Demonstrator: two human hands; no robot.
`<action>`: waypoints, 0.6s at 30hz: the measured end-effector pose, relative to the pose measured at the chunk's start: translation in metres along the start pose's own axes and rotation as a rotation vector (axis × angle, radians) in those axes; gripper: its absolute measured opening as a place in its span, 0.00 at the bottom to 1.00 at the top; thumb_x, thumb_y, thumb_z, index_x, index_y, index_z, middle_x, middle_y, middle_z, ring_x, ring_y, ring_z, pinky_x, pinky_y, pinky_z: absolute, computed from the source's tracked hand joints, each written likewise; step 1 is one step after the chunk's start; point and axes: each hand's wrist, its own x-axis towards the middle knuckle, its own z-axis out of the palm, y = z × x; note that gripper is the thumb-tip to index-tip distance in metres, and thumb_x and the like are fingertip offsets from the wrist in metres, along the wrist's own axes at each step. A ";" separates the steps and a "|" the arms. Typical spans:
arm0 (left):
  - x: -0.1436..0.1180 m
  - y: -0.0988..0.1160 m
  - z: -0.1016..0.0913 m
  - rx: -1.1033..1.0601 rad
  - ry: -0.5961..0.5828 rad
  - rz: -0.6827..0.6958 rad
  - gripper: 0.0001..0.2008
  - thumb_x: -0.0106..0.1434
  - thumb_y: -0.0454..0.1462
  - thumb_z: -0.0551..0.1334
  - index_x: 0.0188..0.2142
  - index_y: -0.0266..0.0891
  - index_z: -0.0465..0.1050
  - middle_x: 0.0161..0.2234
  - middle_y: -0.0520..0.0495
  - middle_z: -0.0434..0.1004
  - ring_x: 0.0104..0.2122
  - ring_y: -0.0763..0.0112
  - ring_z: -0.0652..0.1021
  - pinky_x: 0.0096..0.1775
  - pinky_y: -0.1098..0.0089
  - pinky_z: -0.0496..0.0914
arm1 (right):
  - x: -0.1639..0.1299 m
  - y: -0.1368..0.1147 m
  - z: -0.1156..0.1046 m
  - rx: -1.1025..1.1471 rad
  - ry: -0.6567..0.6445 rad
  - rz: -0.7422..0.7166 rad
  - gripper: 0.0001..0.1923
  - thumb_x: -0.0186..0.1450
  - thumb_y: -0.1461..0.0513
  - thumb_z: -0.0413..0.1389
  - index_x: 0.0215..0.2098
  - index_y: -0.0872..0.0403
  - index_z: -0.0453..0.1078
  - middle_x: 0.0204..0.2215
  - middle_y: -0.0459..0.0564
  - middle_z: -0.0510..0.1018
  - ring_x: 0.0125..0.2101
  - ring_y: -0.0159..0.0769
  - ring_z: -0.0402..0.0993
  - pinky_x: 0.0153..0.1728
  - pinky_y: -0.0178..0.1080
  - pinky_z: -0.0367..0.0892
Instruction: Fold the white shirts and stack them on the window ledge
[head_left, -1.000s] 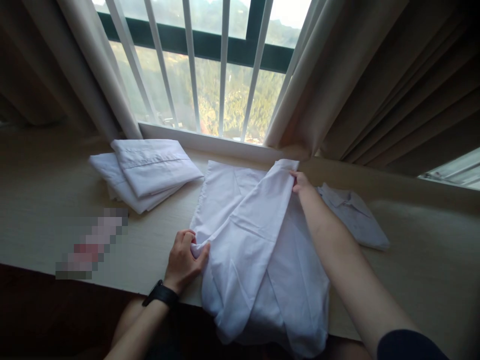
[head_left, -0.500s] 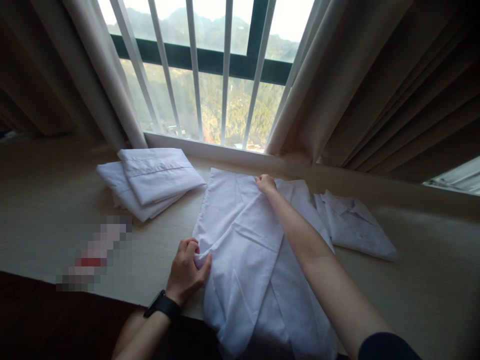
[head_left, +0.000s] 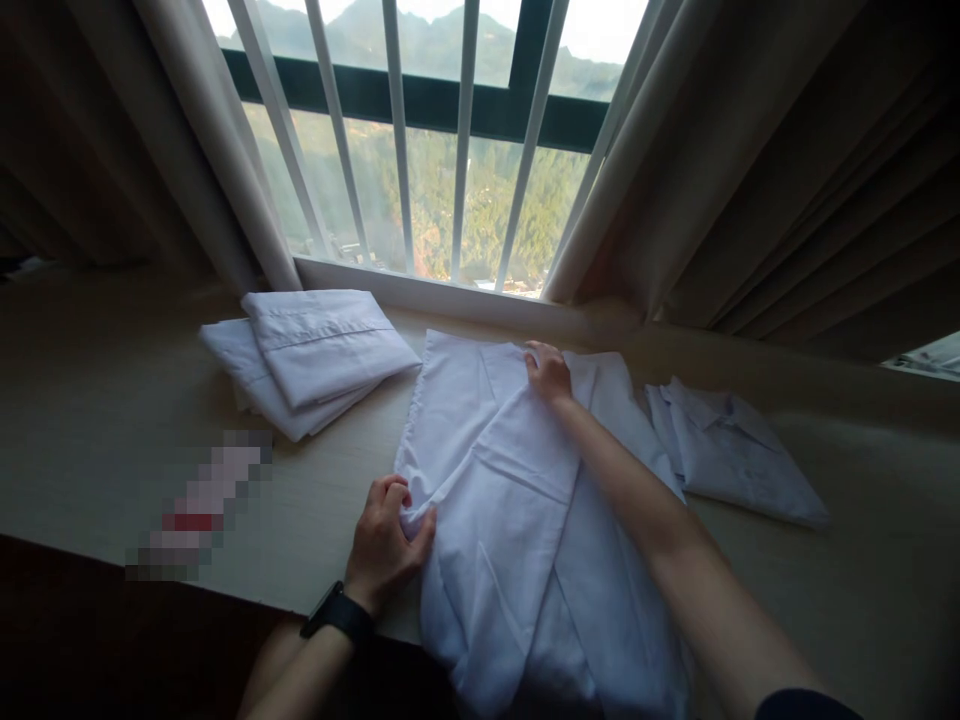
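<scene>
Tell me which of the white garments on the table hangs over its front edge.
The large white cloth shirt under both hands; the folded white stack and small crumpled shirt lie wholly on the table.

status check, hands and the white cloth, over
Left hand pinching the white garment at its left edge. Right hand pressing a folded flap near the far edge. Folded stack left, crumpled shirt right, both apart.
</scene>
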 end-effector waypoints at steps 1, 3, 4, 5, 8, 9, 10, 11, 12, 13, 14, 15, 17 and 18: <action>0.000 0.000 0.000 -0.003 -0.001 -0.002 0.11 0.62 0.40 0.64 0.35 0.44 0.60 0.43 0.43 0.68 0.44 0.58 0.74 0.47 0.58 0.73 | -0.024 -0.003 -0.012 0.013 -0.015 -0.054 0.18 0.71 0.60 0.48 0.56 0.54 0.71 0.56 0.56 0.75 0.61 0.42 0.64 0.65 0.49 0.54; -0.001 0.000 0.000 -0.010 0.001 -0.006 0.11 0.62 0.40 0.64 0.35 0.44 0.60 0.43 0.43 0.68 0.44 0.58 0.74 0.47 0.58 0.73 | -0.086 -0.009 -0.043 0.031 -0.071 -0.131 0.19 0.70 0.59 0.49 0.57 0.51 0.71 0.59 0.53 0.73 0.66 0.43 0.58 0.67 0.52 0.52; -0.001 0.000 0.000 -0.014 0.002 -0.008 0.11 0.61 0.40 0.64 0.35 0.44 0.60 0.42 0.43 0.69 0.44 0.58 0.74 0.47 0.58 0.73 | -0.122 -0.011 -0.060 0.034 -0.099 -0.145 0.19 0.69 0.58 0.50 0.57 0.49 0.71 0.61 0.51 0.71 0.67 0.44 0.55 0.68 0.53 0.52; -0.002 -0.001 0.000 -0.017 0.002 -0.010 0.11 0.61 0.40 0.64 0.35 0.44 0.61 0.42 0.43 0.69 0.45 0.58 0.74 0.48 0.58 0.73 | -0.160 -0.012 -0.078 0.030 -0.127 -0.142 0.20 0.69 0.57 0.50 0.57 0.47 0.71 0.62 0.49 0.70 0.68 0.44 0.53 0.68 0.54 0.52; -0.003 -0.001 0.000 -0.020 -0.018 -0.012 0.09 0.62 0.42 0.64 0.34 0.43 0.63 0.43 0.42 0.69 0.46 0.58 0.74 0.50 0.58 0.72 | -0.267 -0.021 -0.123 0.018 -0.133 -0.047 0.19 0.66 0.55 0.54 0.54 0.41 0.74 0.61 0.48 0.70 0.68 0.49 0.55 0.66 0.59 0.55; -0.004 -0.001 0.000 -0.020 -0.029 -0.010 0.09 0.62 0.42 0.63 0.34 0.43 0.64 0.44 0.42 0.69 0.46 0.58 0.74 0.50 0.58 0.72 | -0.294 -0.026 -0.134 0.034 -0.130 -0.005 0.18 0.65 0.54 0.55 0.53 0.40 0.75 0.60 0.49 0.72 0.66 0.51 0.58 0.65 0.60 0.57; -0.005 -0.001 0.000 -0.018 -0.039 -0.008 0.09 0.62 0.43 0.63 0.34 0.43 0.66 0.45 0.42 0.69 0.47 0.58 0.75 0.51 0.58 0.71 | -0.313 -0.033 -0.140 0.055 -0.101 0.053 0.17 0.65 0.54 0.55 0.50 0.40 0.76 0.57 0.51 0.75 0.63 0.52 0.64 0.62 0.60 0.61; -0.006 -0.001 0.001 -0.014 -0.044 -0.007 0.09 0.63 0.44 0.63 0.34 0.42 0.67 0.46 0.41 0.69 0.47 0.58 0.75 0.51 0.58 0.71 | -0.326 -0.042 -0.144 0.078 -0.069 0.130 0.16 0.65 0.53 0.54 0.48 0.41 0.77 0.53 0.53 0.78 0.58 0.52 0.71 0.59 0.59 0.65; -0.007 -0.001 0.002 -0.007 -0.045 -0.008 0.10 0.63 0.44 0.62 0.33 0.42 0.68 0.46 0.41 0.69 0.47 0.58 0.75 0.52 0.59 0.71 | -0.332 -0.051 -0.144 0.104 -0.049 0.218 0.16 0.65 0.53 0.54 0.48 0.42 0.77 0.48 0.54 0.80 0.51 0.51 0.76 0.54 0.58 0.69; -0.007 -0.002 0.002 0.000 -0.046 -0.009 0.10 0.63 0.45 0.62 0.33 0.42 0.68 0.46 0.41 0.70 0.47 0.58 0.75 0.52 0.59 0.71 | -0.332 -0.061 -0.141 0.133 -0.041 0.313 0.16 0.65 0.52 0.53 0.48 0.43 0.76 0.43 0.54 0.82 0.44 0.49 0.79 0.49 0.55 0.73; -0.008 -0.002 0.003 0.008 -0.048 -0.010 0.11 0.63 0.46 0.62 0.33 0.41 0.69 0.47 0.40 0.70 0.47 0.58 0.75 0.52 0.59 0.71 | -0.327 -0.070 -0.135 0.170 -0.064 0.406 0.17 0.65 0.51 0.54 0.49 0.45 0.75 0.39 0.53 0.82 0.38 0.46 0.80 0.44 0.52 0.75; -0.009 -0.003 0.004 0.015 -0.053 -0.007 0.11 0.64 0.46 0.61 0.33 0.41 0.70 0.47 0.40 0.70 0.47 0.58 0.75 0.53 0.59 0.71 | -0.318 -0.078 -0.128 0.220 -0.110 0.482 0.20 0.63 0.51 0.57 0.51 0.46 0.73 0.35 0.50 0.82 0.33 0.44 0.80 0.40 0.49 0.75; -0.010 -0.003 0.005 0.027 -0.069 0.004 0.12 0.65 0.47 0.60 0.32 0.41 0.72 0.49 0.40 0.70 0.47 0.58 0.76 0.54 0.59 0.70 | -0.298 -0.090 -0.114 0.361 -0.174 0.592 0.23 0.57 0.53 0.62 0.51 0.48 0.73 0.28 0.45 0.80 0.27 0.40 0.79 0.34 0.43 0.75; -0.010 -0.003 0.005 0.033 -0.075 0.008 0.13 0.65 0.47 0.60 0.32 0.41 0.72 0.49 0.41 0.71 0.48 0.58 0.76 0.54 0.59 0.70 | -0.289 -0.094 -0.108 0.436 -0.174 0.626 0.24 0.55 0.55 0.64 0.49 0.49 0.73 0.25 0.44 0.78 0.25 0.38 0.77 0.33 0.41 0.74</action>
